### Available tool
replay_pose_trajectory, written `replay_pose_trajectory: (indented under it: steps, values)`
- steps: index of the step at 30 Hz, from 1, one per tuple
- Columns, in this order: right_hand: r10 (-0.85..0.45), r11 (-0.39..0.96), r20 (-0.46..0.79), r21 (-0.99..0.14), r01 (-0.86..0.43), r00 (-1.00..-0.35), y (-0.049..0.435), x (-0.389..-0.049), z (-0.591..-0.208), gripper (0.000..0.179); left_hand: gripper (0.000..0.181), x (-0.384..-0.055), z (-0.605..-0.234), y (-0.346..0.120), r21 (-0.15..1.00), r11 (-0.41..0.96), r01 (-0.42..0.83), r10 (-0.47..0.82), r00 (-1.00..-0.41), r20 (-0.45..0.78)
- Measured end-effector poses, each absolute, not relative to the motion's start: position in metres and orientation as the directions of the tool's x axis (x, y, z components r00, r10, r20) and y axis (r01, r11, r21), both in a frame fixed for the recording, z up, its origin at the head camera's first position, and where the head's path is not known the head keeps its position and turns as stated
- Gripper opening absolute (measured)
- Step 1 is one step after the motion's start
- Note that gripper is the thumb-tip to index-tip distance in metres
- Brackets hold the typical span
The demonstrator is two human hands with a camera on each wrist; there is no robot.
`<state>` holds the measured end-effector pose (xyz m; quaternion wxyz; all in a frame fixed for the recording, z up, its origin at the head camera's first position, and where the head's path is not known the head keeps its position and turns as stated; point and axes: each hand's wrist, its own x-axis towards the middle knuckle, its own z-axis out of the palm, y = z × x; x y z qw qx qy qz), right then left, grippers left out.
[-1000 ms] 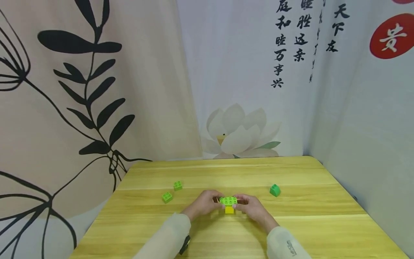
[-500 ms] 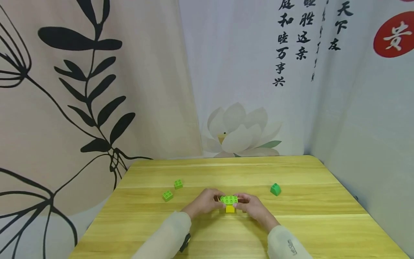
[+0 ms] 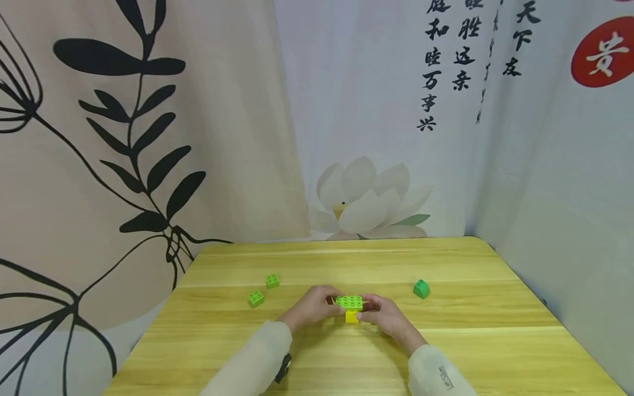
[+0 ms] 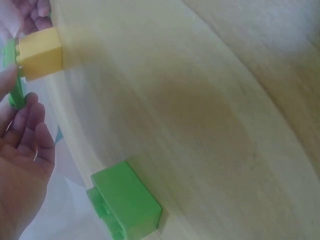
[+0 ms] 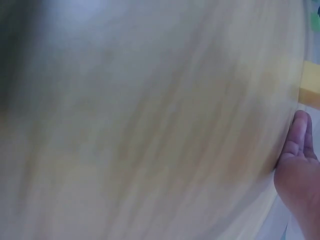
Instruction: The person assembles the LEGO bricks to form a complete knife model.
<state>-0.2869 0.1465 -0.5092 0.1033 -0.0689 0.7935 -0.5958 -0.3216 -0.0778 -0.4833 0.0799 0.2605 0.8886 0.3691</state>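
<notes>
A flat lime-green building brick with studs on top sits across a smaller yellow building brick, which stands on the table. At the green brick's left end, my left hand pinches it between thumb and fingers, as the left wrist view shows with the green brick beside the yellow one. My right hand holds the right end, its thumb low beside the yellow brick. In the right wrist view, only part of the right hand shows, near the yellow brick.
Two loose lime-green bricks lie to the left on the wooden table. A darker green brick with a sloped side lies to the right. A printed curtain hangs behind the table's back edge.
</notes>
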Motion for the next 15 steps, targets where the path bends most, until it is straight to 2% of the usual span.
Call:
replay_pose_trajectory:
  steps: [9, 15]
  values:
    - [-0.247, 0.281, -0.027, -0.959, -0.045, -0.969, 0.1413, -0.2842, -0.5093, 0.037, 0.025, -0.3213, -0.4861, -0.0769, 0.691, 0.559, 0.458, 0.568, -0.819, 0.084]
    - [-0.225, 0.318, -0.029, -0.947, -0.045, -0.974, 0.1385, -0.2851, -0.5104, 0.033, 0.026, -0.3206, -0.4847, -0.0759, 0.659, 0.588, 0.469, 0.566, -0.82, 0.078]
